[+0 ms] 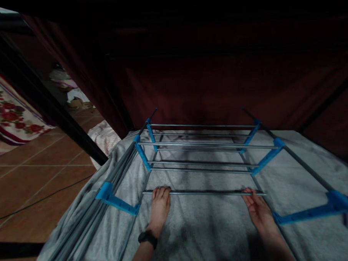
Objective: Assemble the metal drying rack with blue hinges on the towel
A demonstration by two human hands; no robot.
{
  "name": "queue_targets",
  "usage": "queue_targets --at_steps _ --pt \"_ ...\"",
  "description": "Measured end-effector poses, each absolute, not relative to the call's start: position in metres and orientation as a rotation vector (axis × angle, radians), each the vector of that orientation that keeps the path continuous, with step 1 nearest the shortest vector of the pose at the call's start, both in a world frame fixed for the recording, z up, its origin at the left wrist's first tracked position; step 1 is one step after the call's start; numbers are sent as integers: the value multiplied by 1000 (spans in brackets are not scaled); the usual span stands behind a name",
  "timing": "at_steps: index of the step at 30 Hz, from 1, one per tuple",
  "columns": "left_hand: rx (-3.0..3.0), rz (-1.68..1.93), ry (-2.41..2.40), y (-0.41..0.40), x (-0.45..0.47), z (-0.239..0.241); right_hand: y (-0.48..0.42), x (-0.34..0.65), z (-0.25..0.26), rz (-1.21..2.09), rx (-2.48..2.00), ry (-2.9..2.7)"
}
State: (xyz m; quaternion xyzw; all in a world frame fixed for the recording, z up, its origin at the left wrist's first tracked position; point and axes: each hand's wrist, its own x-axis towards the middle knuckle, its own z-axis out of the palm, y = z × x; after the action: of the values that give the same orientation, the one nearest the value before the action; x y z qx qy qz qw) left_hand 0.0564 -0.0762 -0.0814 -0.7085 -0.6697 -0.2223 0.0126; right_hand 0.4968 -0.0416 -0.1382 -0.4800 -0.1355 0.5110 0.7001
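A grey metal tube (205,192) lies crosswise in front of me, low over the grey blanket. Near its left end my left hand (160,206), with a dark watch on the wrist, has its fingers wrapped over it. Toward the right end my right hand (256,207) pinches the tube between thumb and fingers. Beyond it stands a rack frame of long side tubes, several crossbars (203,144) and blue plastic brackets (142,155). The nearest brackets are a left one (119,204) and a right one (313,213); no crossbar joins these two.
A bundle of loose grey tubes (88,222) lies along the left side on the grey blanket (192,233). A dark post (76,134) slants at the left, beside a tiled floor (49,178) with a black cable. A dark red curtain (189,91) hangs behind.
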Motion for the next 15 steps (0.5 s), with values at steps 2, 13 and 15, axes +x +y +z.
queue_targets --at_steps 2,13,15 --pt "-2205 -703 -2075 -75 55 -83 -42 495 -137 1143 -1062 -299" --pt "-2215 -664 -2094 -75 51 -79 -42 485 -126 1114 -1062 -301" --pt "-2224 -674 -2080 -74 49 -80 -42 483 -123 1113 -1056 -325"
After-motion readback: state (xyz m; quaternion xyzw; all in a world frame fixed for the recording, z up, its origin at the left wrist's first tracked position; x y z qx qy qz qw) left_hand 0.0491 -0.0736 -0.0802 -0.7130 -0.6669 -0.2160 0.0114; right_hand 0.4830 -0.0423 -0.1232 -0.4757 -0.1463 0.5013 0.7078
